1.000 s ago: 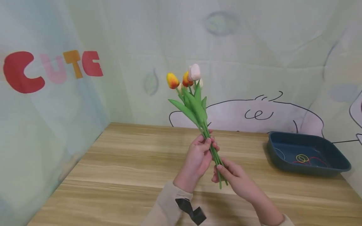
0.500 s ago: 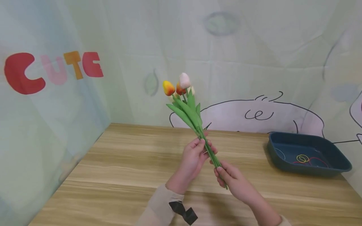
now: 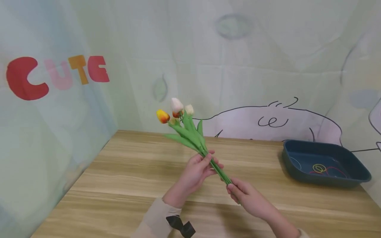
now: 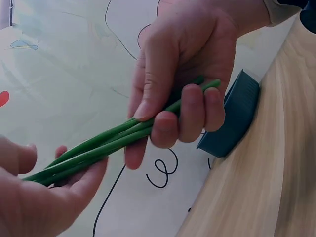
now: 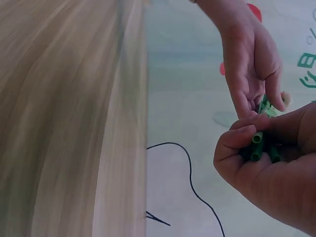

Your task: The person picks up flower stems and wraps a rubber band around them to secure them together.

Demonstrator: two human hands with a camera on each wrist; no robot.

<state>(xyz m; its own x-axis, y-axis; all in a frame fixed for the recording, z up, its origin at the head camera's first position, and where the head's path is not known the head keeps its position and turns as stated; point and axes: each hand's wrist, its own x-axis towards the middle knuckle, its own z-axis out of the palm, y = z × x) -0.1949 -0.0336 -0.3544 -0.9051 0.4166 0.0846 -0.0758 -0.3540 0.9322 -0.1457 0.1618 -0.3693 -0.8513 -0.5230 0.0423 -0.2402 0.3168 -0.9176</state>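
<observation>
A bunch of artificial tulips, with yellow-orange, pale pink and cream heads, leans to the left above the table. My left hand holds the stems just below the leaves, thumb on the near side and fingers behind. Lower down, my right hand grips the stem ends between thumb and curled fingers. In the left wrist view the green stems run across from one hand to the other. Cut stem tips poke out of the right fist in the right wrist view; the flower heads are mostly hidden there.
A dark blue tray stands at the right back of the wooden table, with several rubber bands inside. A printed cloth backdrop hangs behind the table and along its left side.
The tulips have tilted further left and their heads have come down. My left hand has shifted down and left; the right has sunk slightly. Both kept hold of the stems.
</observation>
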